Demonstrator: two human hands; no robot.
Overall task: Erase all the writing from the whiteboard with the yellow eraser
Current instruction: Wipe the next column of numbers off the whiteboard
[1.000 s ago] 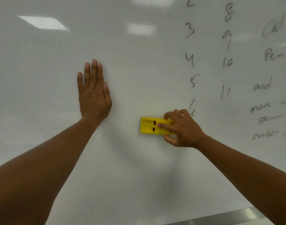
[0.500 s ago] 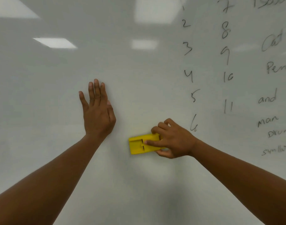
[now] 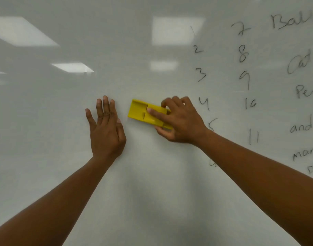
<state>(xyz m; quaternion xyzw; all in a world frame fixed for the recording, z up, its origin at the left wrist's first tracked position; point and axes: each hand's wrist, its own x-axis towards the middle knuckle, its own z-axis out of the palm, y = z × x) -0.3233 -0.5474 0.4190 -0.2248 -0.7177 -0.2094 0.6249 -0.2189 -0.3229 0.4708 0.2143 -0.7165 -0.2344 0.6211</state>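
Head view: the left hand (image 3: 106, 128) lies flat, fingers straight, on the glossy white whiteboard (image 3: 45, 107). Just right, the flat yellow plastic eraser (image 3: 143, 112) tilts against the board, gripped by the right hand (image 3: 180, 121), beside handwritten black numbers (image 3: 203, 103).

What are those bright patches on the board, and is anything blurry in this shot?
Head view: the pale rectangles on the whiteboard are glare from ceiling lights, mirrored in its glossy surface; a soft shadow falls below the arms; the right hand gripping the yellow eraser is slightly motion-blurred; the left hand looks sharper; writing bends toward the right edge.
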